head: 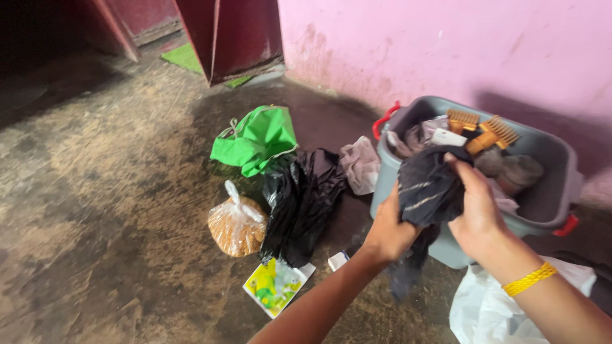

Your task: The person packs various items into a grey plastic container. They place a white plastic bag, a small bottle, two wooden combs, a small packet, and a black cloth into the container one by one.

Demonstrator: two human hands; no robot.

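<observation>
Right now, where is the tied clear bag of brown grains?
In the head view the clear bag of brown grains lies on the floor left of centre, against the black plastic bag, below the green bag and above the yellow-green packet.

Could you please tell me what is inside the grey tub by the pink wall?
In the grey tub lie two orange combs, a white block and crumpled cloths. The dark cloth in both hands covers the near corner, so anything beneath stays hidden.

Bin by the wall, bags to its left

Brushes (482, 130) lie in the bin (548, 207); tied bag (236, 224) sits on the floor (95, 191), left of it.
</observation>
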